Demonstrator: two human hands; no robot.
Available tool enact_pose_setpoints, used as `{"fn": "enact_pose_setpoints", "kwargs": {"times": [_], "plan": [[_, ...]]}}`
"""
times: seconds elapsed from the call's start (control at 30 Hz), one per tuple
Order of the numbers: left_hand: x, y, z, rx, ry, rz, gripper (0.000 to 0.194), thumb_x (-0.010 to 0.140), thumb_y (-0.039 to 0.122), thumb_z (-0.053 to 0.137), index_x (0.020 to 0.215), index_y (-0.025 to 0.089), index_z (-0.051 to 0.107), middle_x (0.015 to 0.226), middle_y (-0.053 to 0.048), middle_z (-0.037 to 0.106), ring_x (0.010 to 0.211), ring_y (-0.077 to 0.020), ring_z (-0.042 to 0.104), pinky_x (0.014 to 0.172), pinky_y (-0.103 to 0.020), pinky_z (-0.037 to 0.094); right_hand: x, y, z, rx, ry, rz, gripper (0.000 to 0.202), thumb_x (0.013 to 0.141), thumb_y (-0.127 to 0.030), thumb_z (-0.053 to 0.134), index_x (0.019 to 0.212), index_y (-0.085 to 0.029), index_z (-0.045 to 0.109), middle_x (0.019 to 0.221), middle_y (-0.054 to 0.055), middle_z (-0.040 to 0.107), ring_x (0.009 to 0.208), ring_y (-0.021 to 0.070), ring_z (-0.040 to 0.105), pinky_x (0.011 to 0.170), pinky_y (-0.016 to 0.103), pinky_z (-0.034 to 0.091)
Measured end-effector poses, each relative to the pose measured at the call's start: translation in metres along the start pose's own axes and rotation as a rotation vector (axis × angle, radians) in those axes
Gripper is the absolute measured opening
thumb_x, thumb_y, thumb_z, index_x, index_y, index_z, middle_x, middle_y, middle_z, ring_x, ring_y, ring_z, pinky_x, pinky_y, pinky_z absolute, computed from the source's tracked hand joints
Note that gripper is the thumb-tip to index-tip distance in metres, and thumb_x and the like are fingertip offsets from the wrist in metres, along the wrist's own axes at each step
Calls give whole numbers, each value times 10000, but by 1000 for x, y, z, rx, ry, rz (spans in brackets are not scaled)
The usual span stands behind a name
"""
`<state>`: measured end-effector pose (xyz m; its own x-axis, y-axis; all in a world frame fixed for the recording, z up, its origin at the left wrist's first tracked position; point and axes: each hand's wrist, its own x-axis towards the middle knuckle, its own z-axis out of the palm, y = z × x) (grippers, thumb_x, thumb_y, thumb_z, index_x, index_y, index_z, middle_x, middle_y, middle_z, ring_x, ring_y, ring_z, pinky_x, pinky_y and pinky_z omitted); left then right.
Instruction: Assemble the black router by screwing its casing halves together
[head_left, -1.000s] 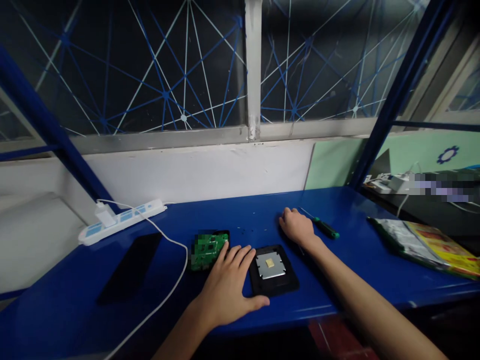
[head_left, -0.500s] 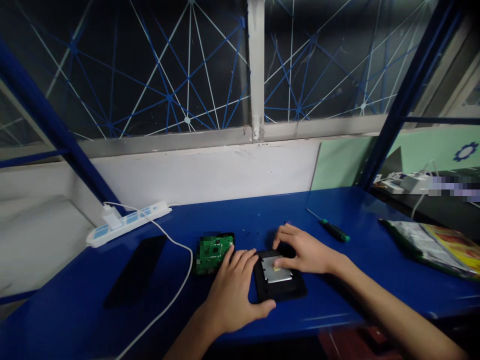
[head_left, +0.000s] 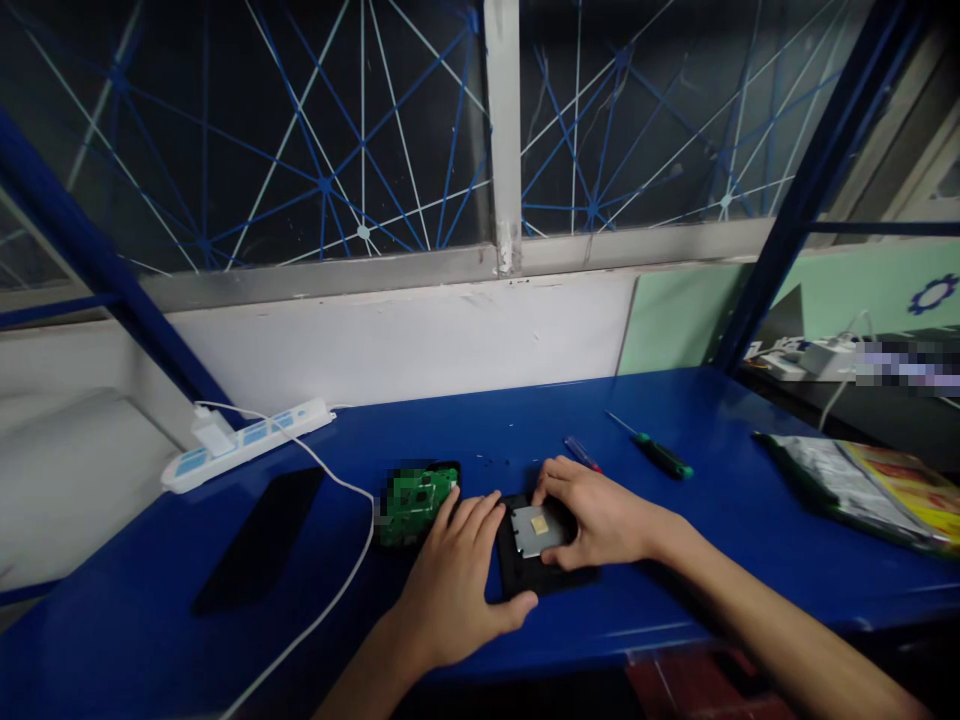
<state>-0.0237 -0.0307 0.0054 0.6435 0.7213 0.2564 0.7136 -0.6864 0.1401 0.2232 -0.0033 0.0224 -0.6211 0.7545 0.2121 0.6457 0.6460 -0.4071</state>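
My right hand (head_left: 600, 512) holds a flat silver metal plate (head_left: 527, 538), thumb at its near edge and fingers at its far edge. A small pale yellow pad (head_left: 540, 525) lies in the middle of the plate. Beneath is a black plastic casing (head_left: 517, 578), flat on the desk. My left hand (head_left: 459, 575) lies with fingers stretched along the casing's left side, its thumb out near the front edge. Just left of those fingertips sits a green circuit board (head_left: 416, 500) in a dark shell.
Beyond my right hand lie a small clear screwdriver (head_left: 581, 453) and a green-black screwdriver (head_left: 660, 455). Tiny dark screws (head_left: 489, 461) are scattered behind the casing. Left are a black panel (head_left: 259, 540), a white cable (head_left: 352, 560) and a power strip (head_left: 251, 440); right, a shiny packet (head_left: 862, 490).
My right thumb has moved off the yellow pad to the plate's near edge. The plate has shifted slightly within the casing. My left hand keeps its place; the view has drifted a little.
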Motion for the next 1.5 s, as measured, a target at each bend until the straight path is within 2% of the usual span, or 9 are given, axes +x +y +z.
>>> {"fn": "enact_pose_setpoints", "kwargs": {"times": [0.13,0.3,0.5,0.6,0.8,0.93,1.07,1.27,1.5], "plan": [[1,0,-1,22,-20,8,771,751,532,741,1376,131,533,1450,-174,555,1336,-401,502,1163,-633,319,2,1,-4,31,53,-10,473,612,-356,845,995,-175,637,979,56,609,914,239,577,860,393,476],[0,0,-1,5,-6,12,784,761,529,738,1402,141,509,1448,-166,558,1340,-407,497,1152,-638,333,1,1,-11,49,199,-1,424,659,-310,820,1020,-191,633,1018,62,622,948,249,581,896,418,467],[-5,-9,4,-29,103,42,947,736,553,782,1498,182,361,1486,-160,519,1368,-406,465,1171,-652,293,4,9,-6,-9,285,5,449,681,-326,817,1059,-176,626,1058,100,621,964,274,563,854,424,499],[-2,-13,1,-48,146,70,867,809,498,750,1496,184,323,1485,-156,517,1362,-377,479,1173,-642,299,7,10,-5,-17,292,-3,449,689,-344,821,1056,-169,629,1056,106,628,963,278,565,852,430,504],[22,-12,-8,7,203,57,609,889,393,696,1409,217,431,1365,-114,600,1270,-340,550,1145,-581,344,6,7,-4,-19,323,-59,461,724,-379,819,1092,-178,628,1071,111,632,967,278,567,842,443,501],[41,-11,-6,2,201,34,495,910,399,697,1338,228,519,1222,-91,645,1098,-316,608,966,-491,474,4,7,-3,-29,357,-89,452,755,-405,798,1111,-188,625,1052,110,634,943,271,568,816,440,506],[53,-13,-8,4,190,43,506,850,394,784,1280,231,572,1119,-64,658,1000,-295,600,861,-437,472,4,9,-2,-53,375,-100,444,763,-401,791,1118,-199,616,1059,108,631,946,274,572,824,451,508],[55,-21,-15,4,180,114,477,782,318,830,1201,223,623,1044,-41,663,945,-278,587,823,-419,452,5,8,-1,-55,378,-114,454,753,-349,795,1130,-202,590,1071,111,626,954,276,574,821,444,510],[51,-27,-13,-4,312,147,421,781,279,766,1172,195,634,889,-38,651,842,-262,573,746,-397,440,3,5,-5,-40,320,-74,484,812,-341,746,1225,-195,540,1168,127,579,1045,277,576,905,458,515]]}}
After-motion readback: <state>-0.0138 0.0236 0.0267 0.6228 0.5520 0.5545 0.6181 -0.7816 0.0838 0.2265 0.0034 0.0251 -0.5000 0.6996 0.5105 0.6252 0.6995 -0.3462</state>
